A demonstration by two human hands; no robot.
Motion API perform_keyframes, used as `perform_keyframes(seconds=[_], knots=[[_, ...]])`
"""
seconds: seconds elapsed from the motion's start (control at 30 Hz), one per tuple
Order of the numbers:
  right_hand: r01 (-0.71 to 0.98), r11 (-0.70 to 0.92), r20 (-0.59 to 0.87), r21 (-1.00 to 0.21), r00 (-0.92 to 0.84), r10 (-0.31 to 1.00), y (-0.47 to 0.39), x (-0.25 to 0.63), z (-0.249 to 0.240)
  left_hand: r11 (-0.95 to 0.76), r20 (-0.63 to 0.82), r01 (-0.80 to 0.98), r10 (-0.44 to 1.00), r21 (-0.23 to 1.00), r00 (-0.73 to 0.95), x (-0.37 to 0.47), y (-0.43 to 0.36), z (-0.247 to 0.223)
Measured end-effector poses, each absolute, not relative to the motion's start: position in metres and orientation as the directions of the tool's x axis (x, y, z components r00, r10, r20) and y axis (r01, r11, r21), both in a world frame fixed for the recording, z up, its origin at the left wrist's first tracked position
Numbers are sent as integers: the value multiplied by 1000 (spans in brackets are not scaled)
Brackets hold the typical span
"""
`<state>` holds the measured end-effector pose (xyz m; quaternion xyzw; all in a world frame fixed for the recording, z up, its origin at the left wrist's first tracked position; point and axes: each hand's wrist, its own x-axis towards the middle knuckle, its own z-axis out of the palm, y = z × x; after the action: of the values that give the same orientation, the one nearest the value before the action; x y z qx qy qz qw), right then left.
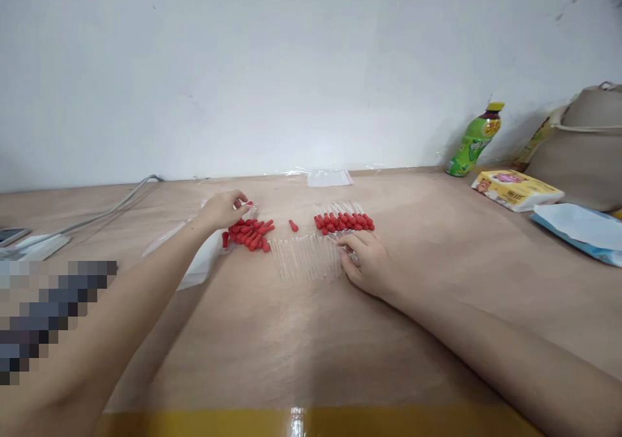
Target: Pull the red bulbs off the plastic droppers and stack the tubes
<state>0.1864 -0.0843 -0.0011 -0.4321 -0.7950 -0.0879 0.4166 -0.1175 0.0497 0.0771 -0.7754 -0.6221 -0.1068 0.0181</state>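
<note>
My left hand (227, 210) pinches a red rubber dropper bulb above a heap of similar red bulbs (250, 233). At the right end of a row of thin glass tubes (306, 257), my right hand (367, 262) has its thumb and fingers curled together; a glass tube seems to be between them, though the fingertips partly cover it. Just beyond that hand lie glass droppers (345, 220) side by side, red bulbs toward me and glass ends pointing to the wall. One loose red bulb (293, 226) rests between the heap and the droppers.
Under my left forearm lies a clear plastic bag (201, 265). A small white bag (329, 178) is by the wall. To the right are a green drink bottle (473, 142), a yellow tissue pack (518, 189), a blue-white packet (580, 230) and a grey bag (580, 145). A cable (111, 207) runs at left.
</note>
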Motion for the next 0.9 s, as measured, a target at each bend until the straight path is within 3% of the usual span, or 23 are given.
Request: perform_keyframes(seconds=[0.17, 0.3, 0.37, 0.53, 0.77, 0.9], knots=[[773, 613, 699, -167, -346, 626, -85, 186, -1, -249, 100, 968, 965, 40, 244, -122, 61, 76], [778, 615, 643, -126, -408, 648, -90, 184, 5, -384, 258, 923, 888, -37, 380, -103, 50, 75], [763, 634, 610, -122, -446, 655, -92, 183, 9, -491, 343, 871, 816, -10, 464, -82, 40, 73], [741, 661, 594, -117, -481, 645, -96, 184, 12, -701, 354, 713, 674, 28, 649, -22, 12, 61], [773, 611, 716, -170, -329, 616, -92, 189, 6, -764, 351, 645, 611, 27, 709, 13, 11, 43], [794, 570, 758, -209, -237, 608, -90, 190, 3, -762, 385, 641, 623, 99, 681, 18, 16, 40]])
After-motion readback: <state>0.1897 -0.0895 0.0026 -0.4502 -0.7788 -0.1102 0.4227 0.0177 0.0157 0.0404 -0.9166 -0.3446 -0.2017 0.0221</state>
